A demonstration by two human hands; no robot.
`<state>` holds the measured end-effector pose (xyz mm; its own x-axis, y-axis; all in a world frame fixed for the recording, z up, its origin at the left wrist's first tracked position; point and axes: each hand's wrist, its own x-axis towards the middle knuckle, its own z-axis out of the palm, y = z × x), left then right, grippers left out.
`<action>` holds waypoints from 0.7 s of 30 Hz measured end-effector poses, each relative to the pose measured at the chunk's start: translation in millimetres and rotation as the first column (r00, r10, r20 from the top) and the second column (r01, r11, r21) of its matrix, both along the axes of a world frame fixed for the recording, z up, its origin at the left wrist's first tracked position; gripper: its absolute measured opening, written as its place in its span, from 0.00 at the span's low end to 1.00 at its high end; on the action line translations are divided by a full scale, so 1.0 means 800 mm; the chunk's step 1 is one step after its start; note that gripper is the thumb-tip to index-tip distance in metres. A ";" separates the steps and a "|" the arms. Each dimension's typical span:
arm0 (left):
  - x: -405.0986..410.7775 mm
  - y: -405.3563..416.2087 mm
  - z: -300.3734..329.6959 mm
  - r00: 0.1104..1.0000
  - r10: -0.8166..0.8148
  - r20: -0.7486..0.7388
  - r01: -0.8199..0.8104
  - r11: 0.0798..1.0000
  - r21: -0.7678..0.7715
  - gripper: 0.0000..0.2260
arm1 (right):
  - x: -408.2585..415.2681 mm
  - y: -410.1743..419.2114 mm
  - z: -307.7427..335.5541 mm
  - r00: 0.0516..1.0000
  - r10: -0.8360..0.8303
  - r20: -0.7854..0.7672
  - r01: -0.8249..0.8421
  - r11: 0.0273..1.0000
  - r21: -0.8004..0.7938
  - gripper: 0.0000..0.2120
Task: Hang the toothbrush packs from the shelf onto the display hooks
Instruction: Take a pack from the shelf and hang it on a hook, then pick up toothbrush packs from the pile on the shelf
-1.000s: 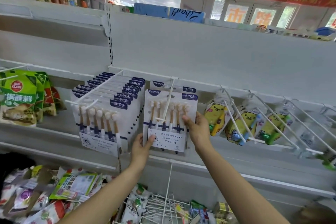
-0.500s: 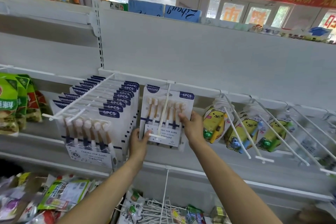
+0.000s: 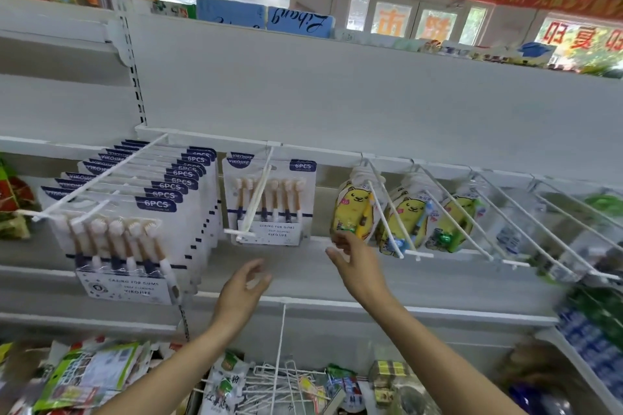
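Up front in the head view, a toothbrush pack (image 3: pixel 269 199) hangs on the middle display hook (image 3: pixel 257 199), free of both hands. Just below it, the left hand (image 3: pixel 241 293) floats with its fingers (image 3: pixel 258 274) loosely apart, holding nothing. Beside it, the right hand (image 3: pixel 357 263) is raised near the pack's lower right corner, fingers spread and empty. Left of these, a full row of packs (image 3: pixel 135 212) fills another hook (image 3: pixel 97 178). Yellow bear packs (image 3: pixel 354 209) hang to the right.

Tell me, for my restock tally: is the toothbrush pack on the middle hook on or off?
On. The toothbrush pack hangs from the middle hook; both hands are clear of it.
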<state>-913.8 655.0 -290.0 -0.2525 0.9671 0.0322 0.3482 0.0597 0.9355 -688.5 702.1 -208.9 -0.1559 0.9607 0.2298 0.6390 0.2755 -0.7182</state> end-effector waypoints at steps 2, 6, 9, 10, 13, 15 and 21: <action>0.012 -0.005 0.013 0.983 -0.056 -0.172 0.070 0.995 0.077 0.19 | 0.033 -0.018 -0.001 0.988 0.029 0.152 -0.040 0.997 0.065 0.18; 0.048 -0.010 0.041 0.874 -0.187 -0.449 0.294 0.938 0.181 0.18 | 0.108 -0.057 -0.006 0.905 0.037 0.424 -0.109 0.983 0.147 0.21; 0.090 -0.011 0.056 0.753 -0.224 -0.619 0.447 0.865 0.230 0.20 | 0.166 -0.087 -0.006 0.876 0.015 0.483 -0.122 0.974 0.192 0.21; 0.107 -0.013 0.061 0.711 -0.231 -0.664 0.497 0.834 0.242 0.21 | 0.186 -0.096 -0.005 0.868 0.000 0.497 -0.118 0.971 0.207 0.22; 0.174 -0.018 0.070 0.591 -0.248 -0.767 0.627 0.740 0.244 0.23 | 0.252 -0.125 -0.003 0.858 -0.054 0.511 -0.085 0.966 0.245 0.23; 0.226 -0.023 0.075 0.539 -0.240 -0.808 0.688 0.678 0.258 0.22 | 0.302 -0.145 -0.003 0.851 -0.080 0.519 -0.070 0.962 0.264 0.24; 0.405 -0.049 0.086 0.458 -0.232 -0.858 0.814 0.498 0.299 0.20 | 0.472 -0.207 0.004 0.820 -0.137 0.555 -0.041 0.955 0.295 0.26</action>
